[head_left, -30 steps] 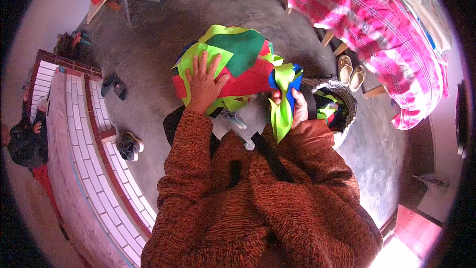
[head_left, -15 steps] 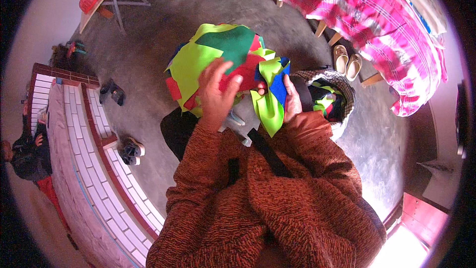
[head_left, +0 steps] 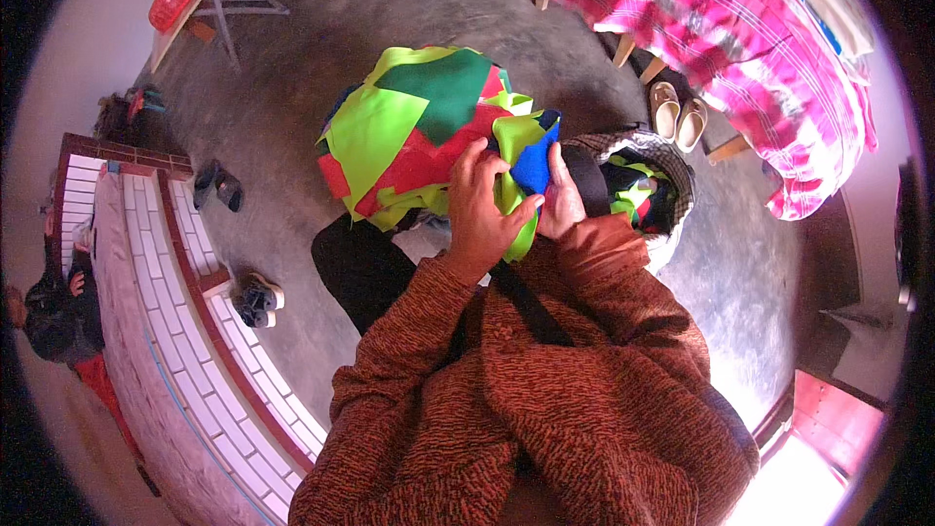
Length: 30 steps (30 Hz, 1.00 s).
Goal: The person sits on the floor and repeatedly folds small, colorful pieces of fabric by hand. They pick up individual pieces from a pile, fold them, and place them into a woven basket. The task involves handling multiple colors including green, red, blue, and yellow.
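Observation:
My right hand [head_left: 562, 203] holds a small bunch of fabric pieces, with a blue piece [head_left: 533, 166] and a lime-green piece [head_left: 510, 197] showing. Close against that bunch is my left hand [head_left: 478, 209], its thumb and fingers apart in a loose curve in front of the lime cloth. Whether its fingertips touch the cloth is hard to make out. Beyond both hands lies a large rounded heap of fabric pieces [head_left: 390, 127] in lime, dark green and red, above my knees. What supports the heap is hidden.
At my right stands a checked-rim bag [head_left: 679, 170] with coloured scraps inside. Beige shoes [head_left: 665, 115] lie beyond it, near a pink plaid-covered piece of furniture [head_left: 682, 29]. Dark shoes [head_left: 258, 302] sit by the white-tiled ledge [head_left: 180, 282] at left. A person [head_left: 58, 317] is at the far left.
My left hand has moved right, from over the heap to the bunch in my right hand. The right hand keeps its hold, and the lime piece hangs partly behind the left hand.

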Available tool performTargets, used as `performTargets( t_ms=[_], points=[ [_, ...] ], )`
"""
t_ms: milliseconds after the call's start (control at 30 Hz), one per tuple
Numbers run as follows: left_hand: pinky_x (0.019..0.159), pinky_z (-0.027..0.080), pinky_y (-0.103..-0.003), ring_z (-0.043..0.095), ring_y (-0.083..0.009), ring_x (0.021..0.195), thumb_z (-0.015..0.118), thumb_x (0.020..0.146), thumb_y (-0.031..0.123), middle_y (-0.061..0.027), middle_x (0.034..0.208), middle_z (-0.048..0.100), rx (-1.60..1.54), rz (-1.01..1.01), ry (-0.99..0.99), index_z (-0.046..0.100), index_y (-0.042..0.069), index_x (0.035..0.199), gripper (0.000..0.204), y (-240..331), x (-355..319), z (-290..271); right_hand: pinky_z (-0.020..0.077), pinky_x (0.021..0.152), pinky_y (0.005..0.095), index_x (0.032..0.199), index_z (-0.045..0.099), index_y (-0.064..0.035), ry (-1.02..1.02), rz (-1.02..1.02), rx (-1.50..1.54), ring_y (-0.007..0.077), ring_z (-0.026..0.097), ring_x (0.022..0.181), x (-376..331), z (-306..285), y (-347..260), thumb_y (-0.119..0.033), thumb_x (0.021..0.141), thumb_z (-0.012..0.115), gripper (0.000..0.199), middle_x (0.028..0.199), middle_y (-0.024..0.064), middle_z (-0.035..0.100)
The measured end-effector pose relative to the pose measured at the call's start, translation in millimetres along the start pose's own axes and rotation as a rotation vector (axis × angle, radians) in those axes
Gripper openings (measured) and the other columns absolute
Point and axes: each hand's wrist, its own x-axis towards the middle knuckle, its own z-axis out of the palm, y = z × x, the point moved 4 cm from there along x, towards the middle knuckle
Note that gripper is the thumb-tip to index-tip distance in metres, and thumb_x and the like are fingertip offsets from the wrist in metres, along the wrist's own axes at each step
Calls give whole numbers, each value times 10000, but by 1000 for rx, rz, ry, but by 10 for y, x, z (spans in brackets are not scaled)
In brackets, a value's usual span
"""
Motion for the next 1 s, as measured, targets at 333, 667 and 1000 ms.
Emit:
performTargets(
  t_ms=[333,667,1000],
  points=[
    [919,354,-501,440,-427,1111,746,645,328,-220,1255,439,71,96,-67,520,53,876,424,41,-79,136,447,898,405,1301,421,-141,5,1,-161,233,539,1064,-21,2,12,-610,855,392,648,1192,70,550],
    [972,195,-622,316,-397,1265,693,681,275,-150,1317,419,196,134,-136,634,146,823,201,85,-122,181,354,1011,411,1373,306,-103,-224,-56,-75,260,427,1215,-110,-31,44,-509,828,545,720,1360,86,406],
    [1004,271,-460,405,-358,1197,659,732,293,-190,1295,420,-95,70,57,537,35,1064,438,-17,-83,-62,396,978,423,1299,394,-5,-246,-20,115,311,513,1135,-94,273,-117,-272,745,584,644,1236,186,518]
  ],
)
